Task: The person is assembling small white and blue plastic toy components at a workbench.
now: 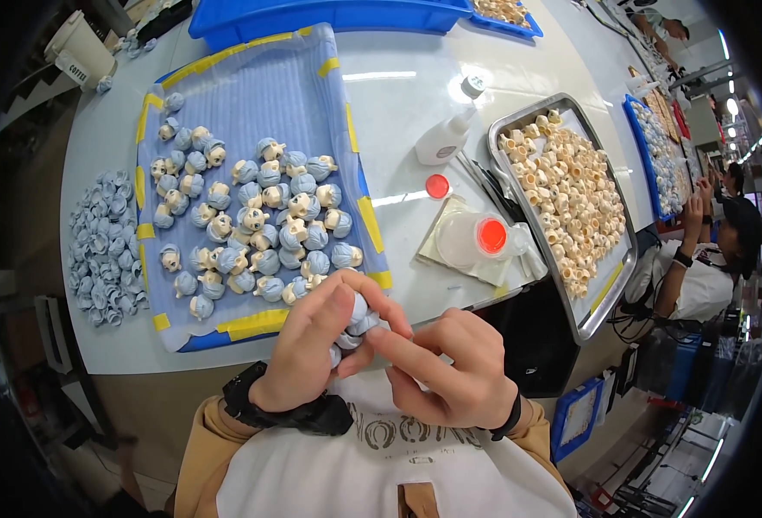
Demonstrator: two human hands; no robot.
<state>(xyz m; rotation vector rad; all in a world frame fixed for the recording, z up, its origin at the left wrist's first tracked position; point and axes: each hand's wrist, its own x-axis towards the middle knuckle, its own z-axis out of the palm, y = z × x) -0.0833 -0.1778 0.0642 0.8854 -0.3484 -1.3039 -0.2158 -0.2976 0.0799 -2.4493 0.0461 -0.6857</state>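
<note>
My left hand (314, 341) is closed around small light-blue pieces that look like a doll head's hair (359, 318); the fingers hide most of them. From the right, my right hand (450, 367) reaches in with its index fingertip pressed against these pieces. Its other fingers are curled, and I see nothing between them. Just beyond my hands lies a cloth-lined tray (251, 73) edged with yellow tape, bearing many doll heads (269, 197) with pale faces and blue hair. Left of that tray is a pile of loose blue hair pieces (103, 250).
A metal tray (629, 259) of cream-coloured hollow parts (566, 203) stands at right. Between the trays are a white squeeze bottle (444, 138), a red cap (437, 186) and a red-topped container (472, 239). A blue bin (329, 17) sits at the back; another person (700, 268) works at far right.
</note>
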